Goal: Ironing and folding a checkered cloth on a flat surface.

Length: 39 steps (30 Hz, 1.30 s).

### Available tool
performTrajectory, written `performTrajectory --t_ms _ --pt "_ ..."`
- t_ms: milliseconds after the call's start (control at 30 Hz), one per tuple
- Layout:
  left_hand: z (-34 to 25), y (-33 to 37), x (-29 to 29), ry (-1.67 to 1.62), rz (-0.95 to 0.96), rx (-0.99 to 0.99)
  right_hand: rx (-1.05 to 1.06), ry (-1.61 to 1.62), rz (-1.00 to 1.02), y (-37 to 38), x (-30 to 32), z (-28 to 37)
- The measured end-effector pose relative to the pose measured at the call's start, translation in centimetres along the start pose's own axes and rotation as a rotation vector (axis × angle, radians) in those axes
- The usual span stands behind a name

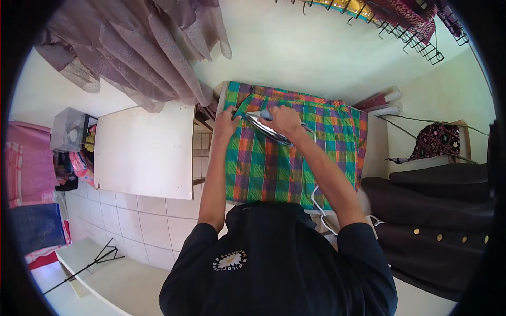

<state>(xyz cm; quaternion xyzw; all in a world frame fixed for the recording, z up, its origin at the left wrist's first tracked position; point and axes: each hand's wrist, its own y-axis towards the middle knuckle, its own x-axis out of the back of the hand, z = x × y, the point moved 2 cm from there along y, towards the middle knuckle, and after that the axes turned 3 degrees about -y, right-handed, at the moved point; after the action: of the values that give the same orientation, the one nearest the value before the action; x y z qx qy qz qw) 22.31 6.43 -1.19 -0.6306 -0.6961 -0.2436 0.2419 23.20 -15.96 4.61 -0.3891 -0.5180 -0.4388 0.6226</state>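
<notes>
Pretty snug room: pale wall straight ahead, light floor tiles down on the left, and a big mauve cloth hanging at upper left. There's a white table under that, a black wire rack with colourful fabrics up at top right, and a dark jacket with gold-coloured buttons hanging on the right.

Main spot is the pale worktop in the middle, mostly covered by a checked cloth in green, orange and purple. It's lying spread out, gathered and kinda ruffled along the far edge. The iron sits on the cloth's far half, a bit left of centre, shiny metal with the tip angled toward the far left.

As for the hands: the right hand is wrapped around the iron's handle. The left hand is at the cloth's left edge, just beside the tip, thumb and forefinger looking slightly apart; honestly can't tell if it's pinching the fabric or only resting there. A white cord loops down by the right forearm, over the near edge.
</notes>
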Motion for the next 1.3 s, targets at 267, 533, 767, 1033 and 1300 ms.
performTrajectory --t_ms 267,533,767,1033,1300 --pt "0.9 -6.2 2.6 0.055 0.0 0.119 -0.025 -0.001 -0.026 0.2 0.2 0.7" --pt "2.5 -11.4 3.8 0.107 -0.023 0.158 0.108 -0.016 0.037 -0.8 0.5 2.5" --pt "3.8 -14.5 5.1 -0.051 -0.028 0.302 0.295 0.003 0.17 -3.2 0.8 4.7" --pt "3.8 -14.7 4.9 -0.098 -0.034 0.232 0.376 0.043 0.106 -6.0 -0.1 6.2" --pt "4.1 -14.6 5.0 -0.171 -0.023 0.205 0.215 0.088 0.125 -7.6 0.3 8.5"
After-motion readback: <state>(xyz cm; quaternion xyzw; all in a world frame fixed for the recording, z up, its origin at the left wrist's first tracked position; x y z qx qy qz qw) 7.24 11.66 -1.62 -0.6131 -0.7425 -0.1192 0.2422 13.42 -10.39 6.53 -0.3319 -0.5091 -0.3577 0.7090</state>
